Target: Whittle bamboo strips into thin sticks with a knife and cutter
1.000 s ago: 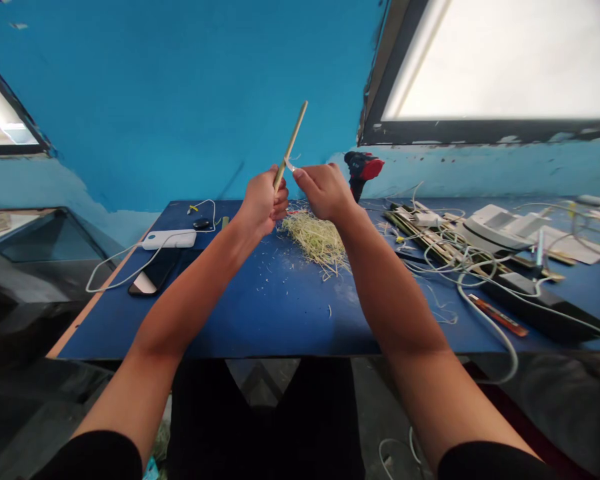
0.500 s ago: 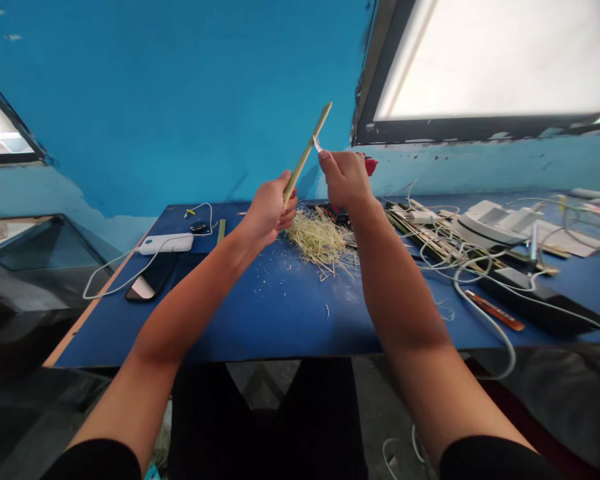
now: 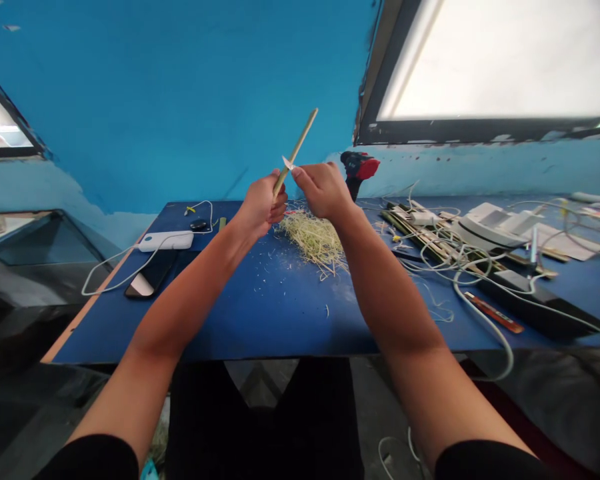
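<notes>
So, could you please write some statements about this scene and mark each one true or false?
1. The left hand grips a thin stick. True.
2. The right hand holds nothing. False: it holds a small blade.
3. The stick lies flat on the table. False: it is held up, tilted.
4. Pale shavings lie in a pile on the table. True.
5. The dark phone rests on the shavings. False: it lies apart, to their left.
</notes>
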`<state>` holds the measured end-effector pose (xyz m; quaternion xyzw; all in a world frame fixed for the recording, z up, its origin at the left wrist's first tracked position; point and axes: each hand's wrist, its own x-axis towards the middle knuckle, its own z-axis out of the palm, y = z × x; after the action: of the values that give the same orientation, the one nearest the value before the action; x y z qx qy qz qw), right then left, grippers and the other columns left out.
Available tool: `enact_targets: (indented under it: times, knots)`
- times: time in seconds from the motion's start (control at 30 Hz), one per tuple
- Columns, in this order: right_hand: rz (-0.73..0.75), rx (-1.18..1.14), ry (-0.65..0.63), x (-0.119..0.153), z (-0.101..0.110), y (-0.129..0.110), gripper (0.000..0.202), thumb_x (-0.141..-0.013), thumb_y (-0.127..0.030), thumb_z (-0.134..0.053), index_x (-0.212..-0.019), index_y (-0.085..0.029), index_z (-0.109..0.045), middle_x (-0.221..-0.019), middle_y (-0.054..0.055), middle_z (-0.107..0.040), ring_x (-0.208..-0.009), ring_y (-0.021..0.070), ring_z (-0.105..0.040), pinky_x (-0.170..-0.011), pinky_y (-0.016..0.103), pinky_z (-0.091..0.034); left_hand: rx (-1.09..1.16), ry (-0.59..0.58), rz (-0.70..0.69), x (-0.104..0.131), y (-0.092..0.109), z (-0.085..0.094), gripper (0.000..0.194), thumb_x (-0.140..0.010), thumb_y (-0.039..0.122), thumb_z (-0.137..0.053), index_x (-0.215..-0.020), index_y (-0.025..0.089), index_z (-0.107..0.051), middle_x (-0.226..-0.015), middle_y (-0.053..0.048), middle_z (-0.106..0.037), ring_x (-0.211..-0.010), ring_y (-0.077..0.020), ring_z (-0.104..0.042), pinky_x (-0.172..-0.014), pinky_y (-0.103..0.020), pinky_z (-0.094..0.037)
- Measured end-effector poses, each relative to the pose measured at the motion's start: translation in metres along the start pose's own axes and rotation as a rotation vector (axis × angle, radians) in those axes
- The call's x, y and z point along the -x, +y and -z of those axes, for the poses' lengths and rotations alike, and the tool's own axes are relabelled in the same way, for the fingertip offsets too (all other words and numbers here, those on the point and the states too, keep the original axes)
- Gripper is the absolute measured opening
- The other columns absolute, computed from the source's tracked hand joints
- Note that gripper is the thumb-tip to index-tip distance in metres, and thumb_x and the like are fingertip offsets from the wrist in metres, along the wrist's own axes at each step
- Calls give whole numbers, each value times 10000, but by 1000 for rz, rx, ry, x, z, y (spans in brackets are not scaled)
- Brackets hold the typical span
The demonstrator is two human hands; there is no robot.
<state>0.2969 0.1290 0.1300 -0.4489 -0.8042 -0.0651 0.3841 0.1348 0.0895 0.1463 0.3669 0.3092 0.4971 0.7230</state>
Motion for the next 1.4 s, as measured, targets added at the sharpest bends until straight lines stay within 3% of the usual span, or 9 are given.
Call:
enact_targets:
  times: [0.2,0.47,0.57,0.67,0.77,0.87,1.1,1.4]
  knots:
    - [-71,26,100,-2,5,20,668,-1072,-793,-207,-701,-263,-373,-677,33,-378,-687,220,-343,-723,412,-241,-46,-42,47,8,-1,-6,504,-1155,396,-383,-676,245,-360,-386,101,-242,-248,-46,-158,-306,-164,-68]
    - [-218,32,301,2,25,86,659,-1086,-747,-236,-651,-276,-389,-628,15,-316,-651,217,-363,-698,415,-283,-91,-127,111,13,-18,-14,486,-1139,380,-428,-677,228,-408,-394,96,-262,-259,-40,-158,-315,-166,-80]
    - [-181,16,286,2,20,80,706,-1036,-850,-208,-648,-282,-369,-614,4,-297,-637,202,-325,-674,404,-265,-89,-120,113,12,-16,-14,506,-1146,380,-396,-663,229,-393,-383,94,-253,-257,-42,-163,-304,-162,-83]
    - [-114,-10,190,0,4,53,757,-975,-940,-156,-649,-282,-336,-610,0,-293,-632,191,-266,-657,399,-229,-60,-69,101,8,-9,-9,530,-1158,391,-355,-652,234,-359,-375,94,-250,-248,-43,-172,-298,-167,-102]
    - [-42,-45,78,-2,-12,28,757,-986,-926,-113,-656,-278,-323,-621,4,-332,-636,191,-240,-661,399,-209,-28,-25,76,3,-2,-1,549,-1165,400,-322,-642,235,-341,-368,97,-238,-240,-44,-179,-298,-175,-110]
    - [-26,-51,43,-1,-17,18,741,-1004,-899,-109,-664,-276,-321,-634,5,-350,-636,192,-228,-664,395,-202,-32,-24,66,-1,1,4,571,-1167,409,-316,-625,230,-347,-359,95,-231,-237,-43,-181,-299,-178,-105]
    - [-97,18,142,-1,-5,36,701,-1035,-851,-181,-672,-276,-351,-650,19,-353,-645,203,-261,-678,396,-230,-85,-63,140,4,0,-2,581,-1164,407,-322,-610,235,-337,-346,81,-243,-234,-49,-176,-293,-171,-91]
    - [-245,30,345,3,17,94,725,-1012,-888,-119,-656,-285,-306,-630,15,-322,-636,194,-307,-669,406,-214,-157,-172,227,7,-14,-11,609,-1177,394,-296,-598,220,-370,-342,81,-239,-225,-44,-164,-285,-171,-89]
